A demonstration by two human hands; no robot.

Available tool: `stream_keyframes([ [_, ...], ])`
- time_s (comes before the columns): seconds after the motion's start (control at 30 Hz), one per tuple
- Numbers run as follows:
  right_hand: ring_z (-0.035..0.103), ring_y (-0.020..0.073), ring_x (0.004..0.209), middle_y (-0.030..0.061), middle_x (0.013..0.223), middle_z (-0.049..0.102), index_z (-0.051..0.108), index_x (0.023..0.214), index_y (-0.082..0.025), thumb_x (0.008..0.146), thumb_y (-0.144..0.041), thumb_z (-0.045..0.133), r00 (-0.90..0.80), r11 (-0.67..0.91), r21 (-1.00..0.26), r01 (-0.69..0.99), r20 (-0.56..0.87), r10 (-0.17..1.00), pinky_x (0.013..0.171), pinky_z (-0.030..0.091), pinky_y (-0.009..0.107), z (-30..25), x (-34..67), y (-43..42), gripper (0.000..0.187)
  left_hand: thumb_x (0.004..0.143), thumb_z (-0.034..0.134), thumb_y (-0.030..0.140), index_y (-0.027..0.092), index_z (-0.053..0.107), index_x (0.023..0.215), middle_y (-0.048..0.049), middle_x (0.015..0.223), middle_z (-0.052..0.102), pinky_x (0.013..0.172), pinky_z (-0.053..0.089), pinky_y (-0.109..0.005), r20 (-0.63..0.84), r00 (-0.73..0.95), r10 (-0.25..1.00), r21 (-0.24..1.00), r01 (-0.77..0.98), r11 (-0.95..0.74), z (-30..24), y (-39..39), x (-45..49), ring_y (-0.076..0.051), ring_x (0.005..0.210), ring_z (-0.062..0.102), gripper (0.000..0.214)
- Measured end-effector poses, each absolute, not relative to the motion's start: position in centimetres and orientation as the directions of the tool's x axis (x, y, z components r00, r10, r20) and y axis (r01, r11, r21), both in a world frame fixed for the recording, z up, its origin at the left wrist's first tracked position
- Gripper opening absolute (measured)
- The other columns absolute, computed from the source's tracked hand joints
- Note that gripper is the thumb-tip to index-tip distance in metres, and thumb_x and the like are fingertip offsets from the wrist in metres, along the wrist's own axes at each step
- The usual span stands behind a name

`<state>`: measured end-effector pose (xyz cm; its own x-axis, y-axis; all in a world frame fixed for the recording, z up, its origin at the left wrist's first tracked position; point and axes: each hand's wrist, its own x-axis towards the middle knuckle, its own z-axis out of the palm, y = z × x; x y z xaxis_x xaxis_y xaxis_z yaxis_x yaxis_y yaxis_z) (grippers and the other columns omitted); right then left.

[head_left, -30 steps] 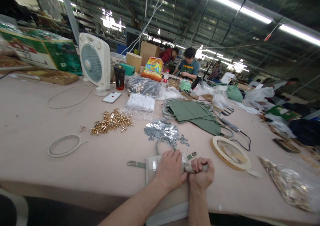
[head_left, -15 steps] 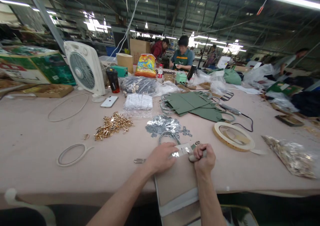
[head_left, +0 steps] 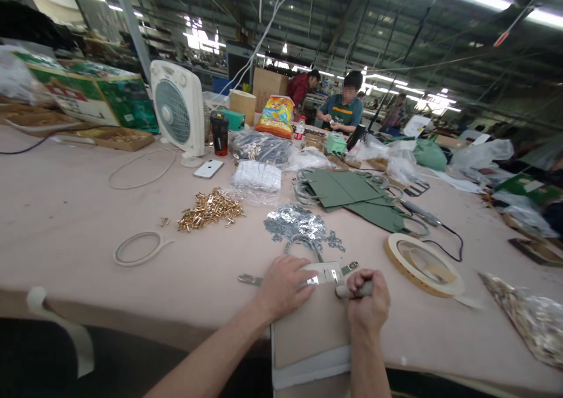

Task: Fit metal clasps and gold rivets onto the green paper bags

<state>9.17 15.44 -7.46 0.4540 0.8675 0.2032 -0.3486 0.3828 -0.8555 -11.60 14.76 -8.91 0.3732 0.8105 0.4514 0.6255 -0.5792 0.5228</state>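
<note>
My left hand (head_left: 285,288) lies spread over a beige bag panel (head_left: 311,333), pressing near its top edge. Under and beside its fingers are small shiny metal plates (head_left: 313,280). My right hand (head_left: 369,300) is closed around a tool with a thick, pale, rounded handle (head_left: 344,292); its exact kind cannot be made out. The handle's end is close to a second metal plate on the panel. A cord handle loop (head_left: 303,242) sticks out beyond the panel, and a tab with a metal buckle (head_left: 350,266) shows on the right.
Beyond my hands lie a heap of silver plates (head_left: 294,222) and gold-coloured fasteners (head_left: 211,209). Green panels (head_left: 352,190), a tape roll (head_left: 424,266), a phone (head_left: 208,169) and a fan (head_left: 178,108) are further around. A co-worker (head_left: 345,105) is across the table.
The view has turned left, so the scene sits further right. My hands keep nearly the same places on the panel, and the tool stays in my right hand.
</note>
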Motion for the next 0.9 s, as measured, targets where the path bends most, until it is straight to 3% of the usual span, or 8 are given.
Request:
stream_keyframes([
  [0.1,0.040,0.0079,0.047,-0.0070,0.058,0.044,0.058,0.074,-0.019,0.096,-0.043,0.061,0.460,0.395,-0.833,-0.387,0.197,0.866,0.044,0.032,0.020,-6.5,8.5,15.3,0.032,0.094,0.069,0.037,0.034,0.074,0.120,-0.0014,0.133,0.069,0.107,0.043,-0.047,0.460,0.343,0.819,0.533,0.631,-0.563,-9.2,14.7,-11.6,-0.024,0.113,0.063,0.026],
  [0.23,0.033,0.0067,0.042,-0.0085,0.054,0.038,0.055,0.071,-0.020,0.099,-0.043,0.054,0.389,0.456,-0.775,-0.437,0.294,0.873,0.043,0.030,0.020,-5.4,6.3,15.5,0.037,0.095,0.068,0.037,0.035,0.074,0.120,-0.0010,0.130,0.071,0.108,0.042,-0.046,0.460,0.331,0.824,0.531,0.641,-0.555,-9.1,14.6,-11.7,-0.024,0.112,0.064,0.026],
  [0.53,0.030,0.0066,0.039,-0.0082,0.051,0.036,0.057,0.068,-0.019,0.099,-0.039,0.053,0.325,0.462,-0.723,-0.513,0.335,0.884,0.042,0.027,0.020,-6.6,4.0,16.0,0.037,0.096,0.064,0.036,0.033,0.075,0.119,-0.0019,0.129,0.072,0.105,0.043,-0.046,0.438,0.333,0.835,0.535,0.650,-0.540,-8.4,14.7,-11.7,-0.024,0.109,0.067,0.025],
  [0.9,0.032,0.0075,0.040,-0.0080,0.051,0.036,0.058,0.070,-0.019,0.099,-0.035,0.052,0.424,0.594,-0.699,-0.398,0.434,0.795,0.043,0.028,0.021,-7.2,2.8,15.8,0.034,0.093,0.068,0.031,0.033,0.074,0.118,0.0008,0.127,0.074,0.105,0.040,-0.045,0.420,0.336,0.843,0.566,0.629,-0.533,-8.4,14.9,-11.7,-0.023,0.108,0.067,0.026],
])
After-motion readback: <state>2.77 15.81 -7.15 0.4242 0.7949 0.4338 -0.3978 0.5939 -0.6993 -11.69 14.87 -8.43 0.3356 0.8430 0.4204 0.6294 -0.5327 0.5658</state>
